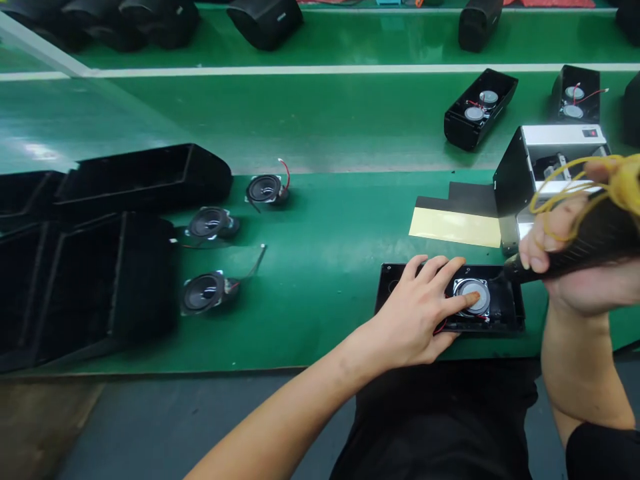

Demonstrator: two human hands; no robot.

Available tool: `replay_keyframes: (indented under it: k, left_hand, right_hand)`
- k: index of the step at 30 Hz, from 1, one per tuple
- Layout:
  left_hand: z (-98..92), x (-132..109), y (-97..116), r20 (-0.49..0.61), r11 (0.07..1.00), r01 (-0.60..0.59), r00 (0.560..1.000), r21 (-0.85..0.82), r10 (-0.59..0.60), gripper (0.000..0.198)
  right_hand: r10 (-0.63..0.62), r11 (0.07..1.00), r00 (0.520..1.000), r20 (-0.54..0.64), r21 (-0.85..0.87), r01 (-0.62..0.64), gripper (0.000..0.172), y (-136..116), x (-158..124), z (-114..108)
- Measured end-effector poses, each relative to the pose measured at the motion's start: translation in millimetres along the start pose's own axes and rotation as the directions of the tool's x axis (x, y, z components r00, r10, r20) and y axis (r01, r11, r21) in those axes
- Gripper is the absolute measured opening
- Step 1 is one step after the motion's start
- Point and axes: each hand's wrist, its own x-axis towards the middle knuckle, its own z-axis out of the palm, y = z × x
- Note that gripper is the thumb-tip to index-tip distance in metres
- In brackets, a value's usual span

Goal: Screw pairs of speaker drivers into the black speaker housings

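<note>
My left hand (425, 303) lies spread across a black speaker housing (507, 320) at the table's near edge. Its index finger rests on the pale round back of a speaker driver (475, 298) seated inside; the housing's left part is mostly covered by the hand. In my right hand (575, 260) is a dark electric screwdriver (595, 233), fingers wrapped round its body. The tool's tip points down at the housing's right end; whether it touches a screw cannot be made out. A coiled yellow cord (565, 177) hangs over the tool and fingers.
Several loose speaker drivers (205, 292) lie to the left, beside black empty housings (145, 183). A silver-and-black machine (525, 173) stands behind my right hand, with a yellow-and-black sheet (455, 227) next to it. Farther back are housings with drivers fitted (480, 110) and black speaker cases (265, 23).
</note>
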Motion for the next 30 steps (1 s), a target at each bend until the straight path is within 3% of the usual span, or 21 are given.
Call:
replay_keyframes:
  k: [3, 8, 13, 18, 23, 27, 30]
  left_hand:
    - [0.1, 0.1, -0.6, 0.009, 1.000, 0.004, 1.000, -0.001, -0.004, 0.058]
    - [0.4, -0.1, -2.1, 0.004, 1.000, -0.013, 1.000, 0.004, 0.013, 0.056]
    - [-0.1, -0.4, -2.6, 0.000, 1.000, -0.015, 1.000, 0.006, 0.015, 0.055]
    - [-0.5, 0.2, -2.2, -0.003, 1.000, -0.012, 1.000, 0.001, 0.012, 0.054]
    - [1.2, 0.8, -3.0, -0.010, 1.000, -0.013, 1.000, -0.007, 0.013, 0.053]
    - [2.0, 0.4, -3.2, -0.017, 1.000, -0.019, 1.000, 0.006, 0.019, 0.052]
    - [1.1, 0.4, -2.4, -0.004, 1.000, -0.015, 1.000, 0.009, 0.015, 0.053]
  right_hand:
    - [0.039, 0.988, 0.999, -0.003, 0.150, -0.038, 0.082, 11.6, 1.6, 14.7]
    - [0.101, 0.964, 0.994, -0.038, 0.249, -0.088, 0.085, 23.5, 1.4, 16.4]
    - [0.072, 0.972, 0.997, -0.033, 0.227, -0.062, 0.089, 32.7, 2.2, 12.6]
    - [0.135, 0.960, 0.990, -0.038, 0.251, -0.121, 0.097, 38.9, 2.5, 8.6]
    - [0.179, 0.914, 0.983, 0.042, 0.364, -0.182, 0.083, 40.0, -1.1, 8.5]
    - [0.097, 0.917, 0.993, 0.062, 0.382, -0.114, 0.083, 48.4, -7.3, 8.8]
    - [0.095, 0.905, 0.984, 0.149, 0.398, -0.148, 0.081, 56.4, -12.8, 7.3]
